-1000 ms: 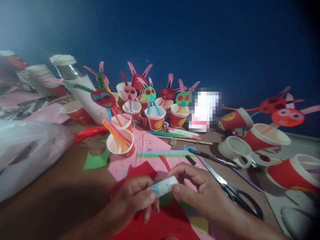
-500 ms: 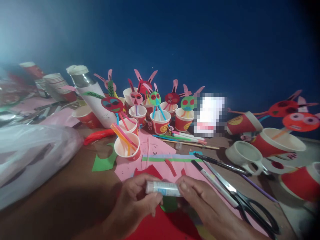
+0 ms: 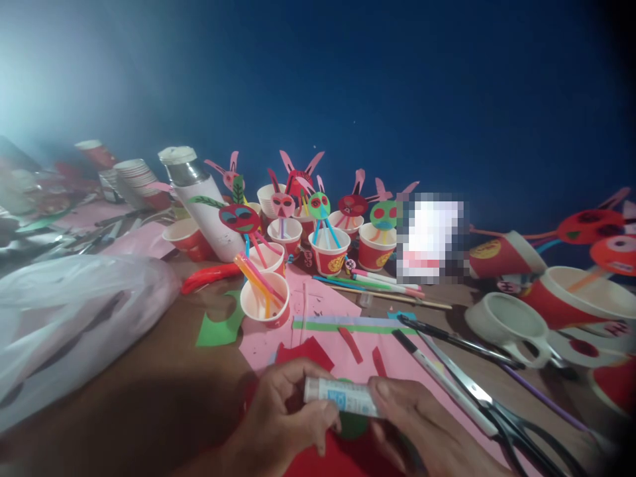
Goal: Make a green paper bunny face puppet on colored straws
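Both of my hands hold a small white glue stick (image 3: 342,396) level at the bottom of the view. My left hand (image 3: 285,414) wraps its fingers round the left end. My right hand (image 3: 422,430) pinches the right end. Under them lie red paper (image 3: 318,457), a green round piece (image 3: 352,425) and a pink sheet (image 3: 308,311) on the brown table (image 3: 149,384).
Black scissors (image 3: 491,414) and a pen (image 3: 437,374) lie right of my hands. Several red paper cups with straws and paper faces (image 3: 328,248) stand behind. A white mug (image 3: 507,321), tipped cups (image 3: 566,298), a white flask (image 3: 199,199) and a plastic bag (image 3: 74,318) surround them.
The glue stick turned from tilted to level between my hands. The view swung left and up, so hands and objects sit lower and further right.
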The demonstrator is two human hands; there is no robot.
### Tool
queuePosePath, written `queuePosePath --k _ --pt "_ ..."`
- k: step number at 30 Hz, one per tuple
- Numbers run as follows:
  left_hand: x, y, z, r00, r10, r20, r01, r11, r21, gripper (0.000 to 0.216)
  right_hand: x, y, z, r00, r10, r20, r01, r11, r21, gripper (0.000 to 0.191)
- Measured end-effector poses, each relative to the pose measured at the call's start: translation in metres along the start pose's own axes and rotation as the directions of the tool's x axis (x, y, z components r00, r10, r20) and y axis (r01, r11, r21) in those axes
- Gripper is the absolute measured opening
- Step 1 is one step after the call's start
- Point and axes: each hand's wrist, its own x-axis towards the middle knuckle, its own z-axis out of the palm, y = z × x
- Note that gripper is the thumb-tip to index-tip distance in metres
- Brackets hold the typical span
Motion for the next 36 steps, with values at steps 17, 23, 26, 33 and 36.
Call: queuePosePath --k 17,23,26,33,36 --pt "0.0 -0.002 -0.001 1.0 0.01 0.018 -0.009 0.999 -0.034 0.008 -0.004 0.003 -0.007 0.999 -0.005 0.038 0.008 0.996 -0.084 0.055" --pt "0.001 -0.004 -0.002 0.998 0.048 0.029 -0.045 0.996 -0.082 0.006 -0.004 0.004 -0.008 0.966 -0.245 -0.082 0.214 0.937 -0.277 0.031" --pt "-0.003 0.0 0.002 0.999 0.034 0.001 -0.034 0.999 -0.001 0.008 -0.003 0.002 -0.003 0.997 -0.071 -0.001 0.07 0.994 -0.08 0.045" --pt "-0.001 0.001 -0.002 0.998 0.067 0.016 -0.066 0.997 -0.028 0.009 -0.004 0.002 -0.005 0.994 -0.108 0.013 0.109 0.992 -0.062 0.044" --pt "0.002 -0.003 -0.005 0.996 0.088 0.024 -0.086 0.993 -0.077 0.007 -0.003 0.004 -0.008 0.968 -0.247 -0.039 0.237 0.957 -0.169 0.032"
